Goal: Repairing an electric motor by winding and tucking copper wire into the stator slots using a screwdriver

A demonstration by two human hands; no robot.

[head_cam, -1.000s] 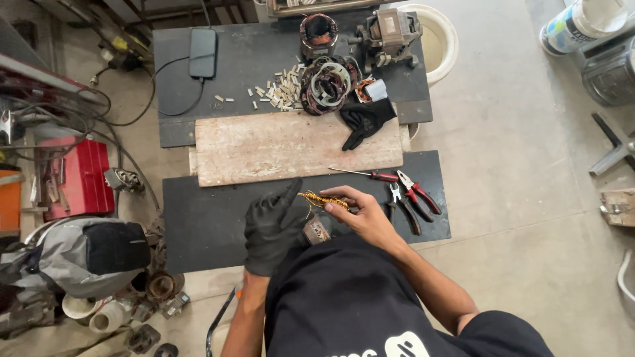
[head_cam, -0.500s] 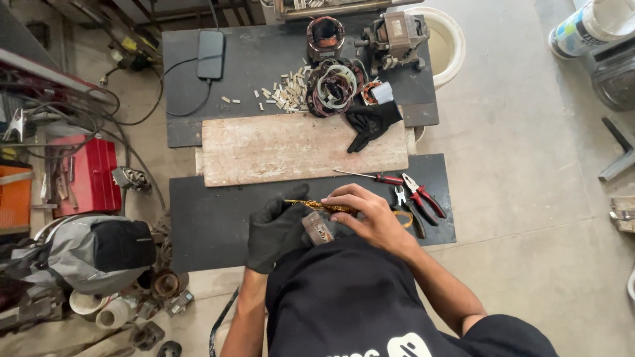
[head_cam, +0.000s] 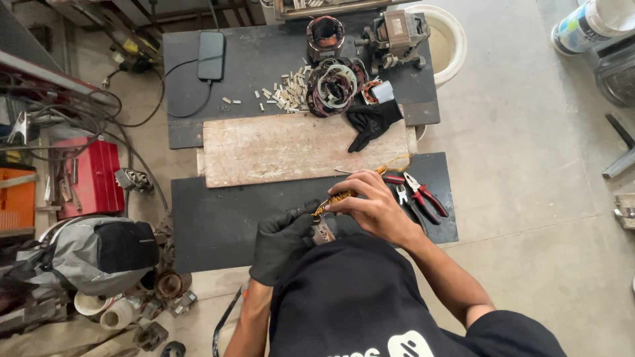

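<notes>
My left hand, in a black glove, grips a small metal motor part over the near black mat. My bare right hand pinches a strand of copper wire that runs from that part up toward the right. Both hands are close together above the mat's near edge.
Red-handled pliers and a screwdriver lie on the mat to the right. A worn wooden board lies beyond, with a spare black glove, copper windings, small pale slips, a motor and a phone on the far mat. A red toolbox and a grey bag are at left.
The right hand has drawn the copper wire a little leftward and nearer the gloved hand. The view has shifted slightly; the rest is as before.
</notes>
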